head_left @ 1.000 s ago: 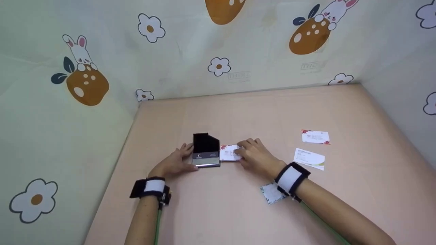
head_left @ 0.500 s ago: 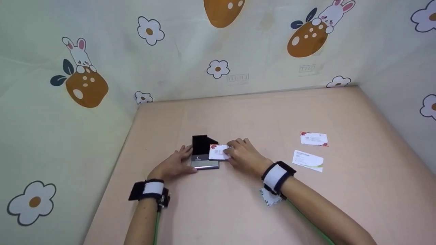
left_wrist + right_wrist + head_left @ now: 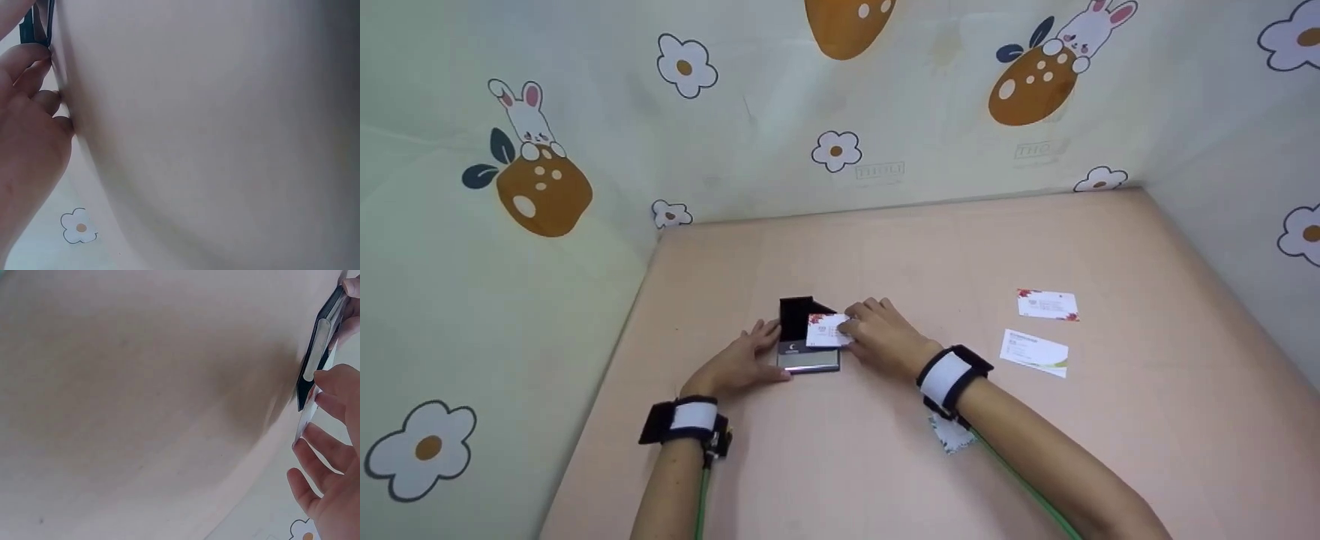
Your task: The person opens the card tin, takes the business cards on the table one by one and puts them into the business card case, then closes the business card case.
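Note:
A card case (image 3: 808, 361) with a silver front strip and a raised black lid lies on the table in the head view. My left hand (image 3: 733, 367) grips its left side, thumb at the near corner and fingers along the edge. My right hand (image 3: 889, 341) pinches a white business card (image 3: 823, 330) with red floral corners, which overlaps the case's right half. In the right wrist view the card (image 3: 305, 423) sits between thumb and fingers, right at the case (image 3: 318, 349). The left wrist view shows only a dark corner of the case (image 3: 35, 32) by my fingers.
Two business cards lie at the right of the table, a red-cornered card (image 3: 1048, 305) and a green-edged card (image 3: 1034, 352). A patterned card (image 3: 951, 436) is partly hidden under my right wrist strap (image 3: 949, 381). A printed curtain (image 3: 765, 112) stands behind the table edge.
My right hand has moved left with the business card, from beside the case's right edge to over its right half. My left hand has kept its grip on the case.

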Demonstrator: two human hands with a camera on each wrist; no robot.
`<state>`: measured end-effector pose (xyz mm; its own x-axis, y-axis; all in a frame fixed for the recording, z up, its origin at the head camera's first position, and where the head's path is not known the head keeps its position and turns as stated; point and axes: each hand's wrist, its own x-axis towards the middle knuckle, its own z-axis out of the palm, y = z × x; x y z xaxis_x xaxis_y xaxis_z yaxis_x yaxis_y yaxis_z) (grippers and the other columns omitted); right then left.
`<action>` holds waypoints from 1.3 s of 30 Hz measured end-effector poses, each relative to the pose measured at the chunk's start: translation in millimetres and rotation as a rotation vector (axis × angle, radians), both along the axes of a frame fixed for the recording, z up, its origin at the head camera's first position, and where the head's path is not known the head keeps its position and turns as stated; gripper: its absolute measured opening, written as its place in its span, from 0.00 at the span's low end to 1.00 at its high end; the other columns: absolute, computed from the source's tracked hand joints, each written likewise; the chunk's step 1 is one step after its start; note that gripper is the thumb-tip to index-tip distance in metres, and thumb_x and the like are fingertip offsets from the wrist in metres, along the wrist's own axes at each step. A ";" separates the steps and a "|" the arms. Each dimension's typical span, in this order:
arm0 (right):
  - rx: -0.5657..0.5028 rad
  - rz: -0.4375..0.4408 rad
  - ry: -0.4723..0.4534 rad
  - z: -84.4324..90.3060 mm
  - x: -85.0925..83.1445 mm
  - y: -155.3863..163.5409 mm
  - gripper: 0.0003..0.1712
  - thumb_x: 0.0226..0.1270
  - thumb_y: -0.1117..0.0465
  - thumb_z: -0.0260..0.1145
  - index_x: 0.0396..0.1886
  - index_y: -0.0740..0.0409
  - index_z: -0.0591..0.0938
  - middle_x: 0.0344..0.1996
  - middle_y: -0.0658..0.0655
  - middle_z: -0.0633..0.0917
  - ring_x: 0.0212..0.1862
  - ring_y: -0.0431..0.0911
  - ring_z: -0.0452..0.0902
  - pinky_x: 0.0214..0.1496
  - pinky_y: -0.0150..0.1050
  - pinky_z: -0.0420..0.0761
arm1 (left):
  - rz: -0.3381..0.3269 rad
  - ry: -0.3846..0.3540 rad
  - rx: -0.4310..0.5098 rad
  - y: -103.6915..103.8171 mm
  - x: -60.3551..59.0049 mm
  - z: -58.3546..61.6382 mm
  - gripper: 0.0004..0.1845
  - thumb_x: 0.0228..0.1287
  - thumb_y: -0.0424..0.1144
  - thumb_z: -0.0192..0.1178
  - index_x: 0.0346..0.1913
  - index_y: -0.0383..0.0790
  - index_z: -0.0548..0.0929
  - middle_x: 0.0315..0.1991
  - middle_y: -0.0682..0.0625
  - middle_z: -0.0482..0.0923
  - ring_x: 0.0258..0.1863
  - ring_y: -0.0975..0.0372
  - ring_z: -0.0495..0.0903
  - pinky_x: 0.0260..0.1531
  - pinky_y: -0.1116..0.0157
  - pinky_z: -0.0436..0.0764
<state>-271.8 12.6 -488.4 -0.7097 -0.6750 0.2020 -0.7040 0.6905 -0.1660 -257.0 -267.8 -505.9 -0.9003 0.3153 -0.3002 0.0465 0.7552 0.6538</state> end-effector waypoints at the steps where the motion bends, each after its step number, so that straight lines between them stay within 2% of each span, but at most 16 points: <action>1: 0.003 0.001 0.000 0.9 -0.2 -1.5 0.16 0.71 0.57 0.65 0.55 0.56 0.86 0.57 0.60 0.83 0.58 0.54 0.77 0.58 0.48 0.77 | 0.006 -0.005 -0.002 -0.1 -0.1 0.1 0.50 0.58 0.52 0.72 0.78 0.46 0.56 0.83 0.52 0.40 0.80 0.39 0.31 0.77 0.39 0.39; 13: 0.021 -0.017 -0.123 4.9 -4.4 -20.7 0.17 0.73 0.58 0.63 0.59 0.54 0.84 0.61 0.60 0.81 0.62 0.54 0.75 0.63 0.48 0.76 | 0.020 -0.023 -0.016 -0.4 -0.6 -0.6 0.50 0.58 0.53 0.71 0.79 0.50 0.55 0.83 0.50 0.39 0.80 0.39 0.31 0.76 0.37 0.39; 22: 0.081 -0.015 -0.097 9.6 -7.7 -35.6 0.17 0.73 0.59 0.62 0.58 0.53 0.85 0.60 0.59 0.82 0.61 0.53 0.76 0.59 0.47 0.76 | 0.034 -0.026 -0.020 2.4 -0.4 0.3 0.50 0.59 0.54 0.71 0.79 0.51 0.54 0.83 0.48 0.38 0.80 0.39 0.31 0.77 0.38 0.39; 28: 0.089 -0.021 -0.098 6.9 -8.6 -41.7 0.17 0.72 0.60 0.62 0.58 0.52 0.85 0.60 0.58 0.82 0.60 0.53 0.76 0.59 0.46 0.76 | 0.045 -0.024 -0.030 2.0 -0.8 -1.1 0.51 0.57 0.54 0.72 0.79 0.55 0.54 0.83 0.48 0.38 0.80 0.40 0.31 0.77 0.37 0.39; 39: 0.102 -0.034 -0.091 -0.8 -8.9 -48.7 0.17 0.72 0.61 0.62 0.57 0.52 0.85 0.60 0.59 0.82 0.61 0.53 0.77 0.58 0.46 0.78 | 0.028 -0.015 -0.003 -1.3 -1.4 -1.9 0.50 0.58 0.53 0.72 0.79 0.54 0.56 0.83 0.46 0.38 0.80 0.38 0.31 0.77 0.37 0.38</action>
